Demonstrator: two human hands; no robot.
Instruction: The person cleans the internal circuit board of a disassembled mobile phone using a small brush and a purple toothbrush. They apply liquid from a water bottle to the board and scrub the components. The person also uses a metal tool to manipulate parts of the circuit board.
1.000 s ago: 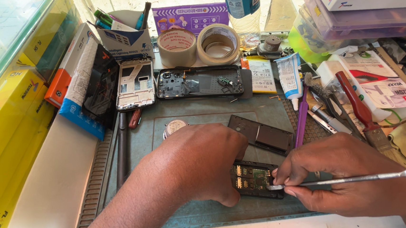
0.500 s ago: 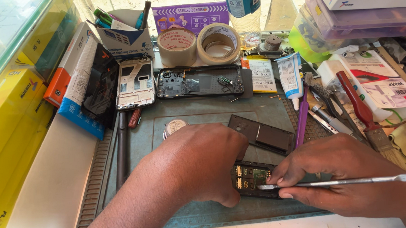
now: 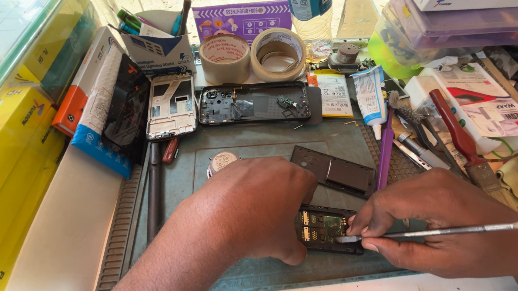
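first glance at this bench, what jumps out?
Front and centre, the left hand pins an opened small phone on the grey-green work mat, while the right hand works a thin metal tool at its exposed board. Behind them lie a stripped phone frame and two tape rolls; yellow boxes line the left edge.

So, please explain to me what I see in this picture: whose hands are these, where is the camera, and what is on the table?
The camera sits on a person's head and looks down at their own bare hands. The left hand presses on a small opened phone lying on a grey-green work mat. The right hand holds a thin metal tool, its tip on the phone's inside. Farther back lie a larger opened phone frame, two tape rolls, a glue tube and a red-handled brush.
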